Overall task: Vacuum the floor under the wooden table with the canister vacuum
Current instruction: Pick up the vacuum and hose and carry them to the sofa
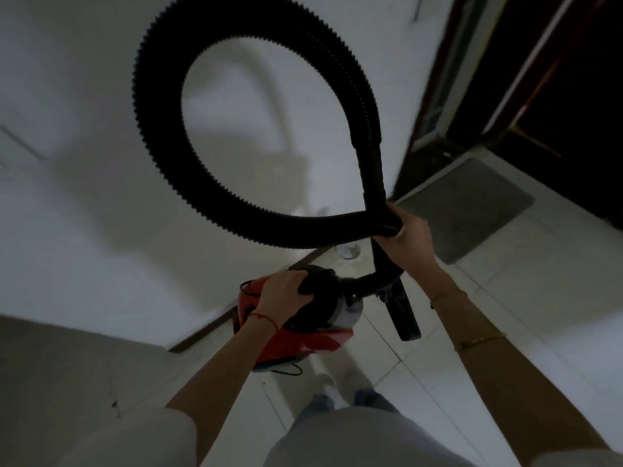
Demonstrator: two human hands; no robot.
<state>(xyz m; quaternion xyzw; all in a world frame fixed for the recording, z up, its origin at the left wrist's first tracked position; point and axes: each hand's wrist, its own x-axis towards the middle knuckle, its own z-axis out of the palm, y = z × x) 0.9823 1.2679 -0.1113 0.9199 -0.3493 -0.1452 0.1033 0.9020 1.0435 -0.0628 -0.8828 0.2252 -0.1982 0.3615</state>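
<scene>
- Left hand [281, 291] curled over the black handle on top of the canister [296, 332], fingers wrapped round its front edge, gripping it.
- Right hand [409, 230] clamped on the hose [161, 139] where two stretches of it cross, both pinched together in the fist.
- Canister: red body, black top, pale band near the front, lifted clear of the floor [505, 291] and hanging just ahead of the legs.
- Thin black cord [286, 370] looping under the red body.
- Hose: black, ribbed, rising from the right fist in one big loop against the white wall [84, 96], coming back down to the same fist.
- Smooth black stretch dropping from the fist and bending into the front of the canister.
- Black nozzle [404, 318] dangling below the right hand, just beside the canister, tip tilted down.
- Red string round the left wrist; thin gold bracelets on the right forearm.
- Floor: pale tiles with grey joints.
- Grey mat [468, 207] lying on the tiles, right of the right hand, before a dark doorway [556, 79] with a dark frame.
- Small clear object [349, 251] on the floor by the wall, behind the hose; too blurred to name.
- Dark skirting along the foot of the wall, left of the canister.
- Grey surface [67, 372] at lower left, marked with a faint crack.
- Pale shoes and blue jeans at the bottom, between the arms.
- Whole view dim and smeared.
</scene>
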